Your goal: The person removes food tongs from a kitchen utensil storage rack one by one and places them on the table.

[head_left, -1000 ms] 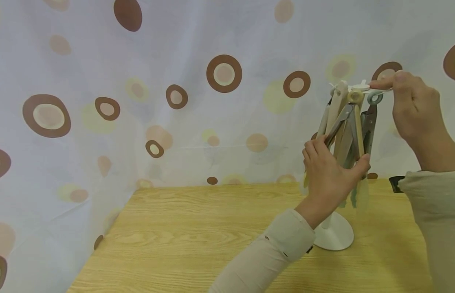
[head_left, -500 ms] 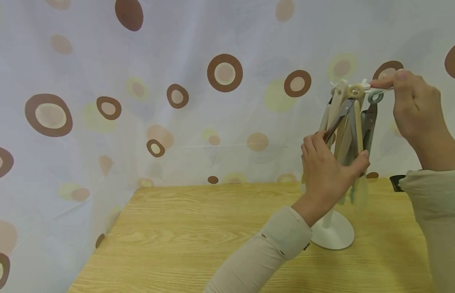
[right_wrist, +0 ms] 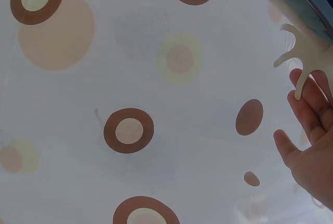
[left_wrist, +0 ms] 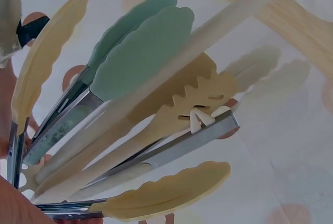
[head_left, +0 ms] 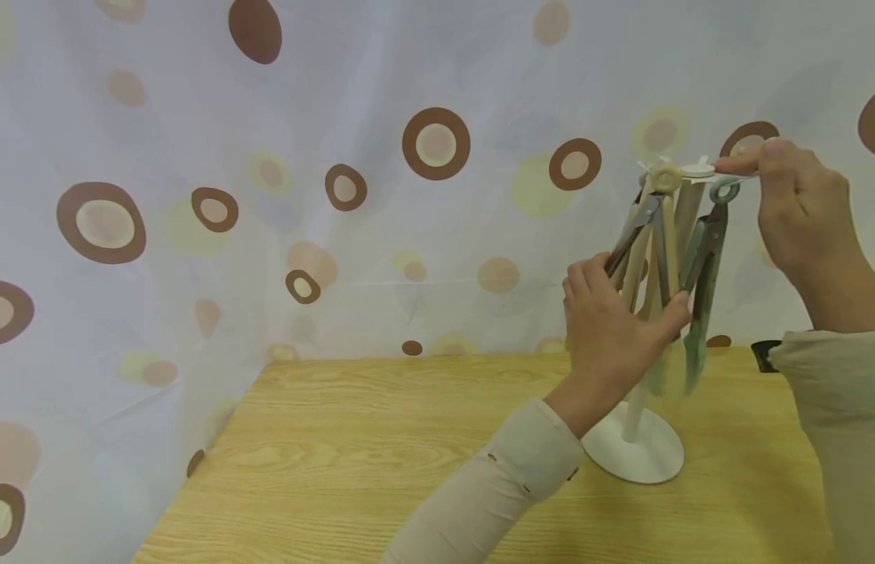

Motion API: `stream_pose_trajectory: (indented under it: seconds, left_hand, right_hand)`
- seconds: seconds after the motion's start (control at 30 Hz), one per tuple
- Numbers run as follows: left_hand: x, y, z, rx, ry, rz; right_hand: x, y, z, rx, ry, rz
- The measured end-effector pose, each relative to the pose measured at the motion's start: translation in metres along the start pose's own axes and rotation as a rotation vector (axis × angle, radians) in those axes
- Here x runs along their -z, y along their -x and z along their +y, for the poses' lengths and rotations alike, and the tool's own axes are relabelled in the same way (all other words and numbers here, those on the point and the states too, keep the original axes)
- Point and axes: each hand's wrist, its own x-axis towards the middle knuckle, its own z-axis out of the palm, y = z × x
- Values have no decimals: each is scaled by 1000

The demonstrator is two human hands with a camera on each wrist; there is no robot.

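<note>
A white utensil stand [head_left: 649, 458] with hooks at its top stands at the right of the table, hung with kitchen tools. My left hand [head_left: 606, 329] grips the steel arms of yellow-tipped tongs [head_left: 666, 179], thumb on one arm and fingers at the other. In the left wrist view these tongs' two yellow heads [left_wrist: 169, 191] are spread apart. My right hand [head_left: 804, 219] touches the stand's top with a stretched finger; in the right wrist view its fingers lie loosely against a cream hook [right_wrist: 307, 49]. Green-tipped tongs [left_wrist: 145, 52] hang close by.
A toothed pasta server [left_wrist: 182, 107] and other utensils hang around the pale post [left_wrist: 218, 28]. The wooden table [head_left: 374, 454] meets a curtain [head_left: 352, 298] patterned with brown rings behind and on the left. A black object [head_left: 764, 356] shows beside the right sleeve.
My left hand and the yellow tongs have shifted left, and the tongs' ring has moved left along the stand's top. Green tongs now show more fully. The right hand has barely moved.
</note>
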Motion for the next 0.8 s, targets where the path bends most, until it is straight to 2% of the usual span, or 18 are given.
stream_pose_trajectory:
  seconds: [0.13, 0.27, 0.8]
  left_hand:
    - [4, 0, -9, -26, 1, 32]
    - [9, 0, -18, -32, -2, 33]
    - [28, 1, -44, 40, 3, -2]
  right_hand:
    - [-1, 1, 0, 2, 4, 0]
    - [-1, 1, 1, 1, -2, 5]
    - [0, 1, 0, -10, -5, -3]
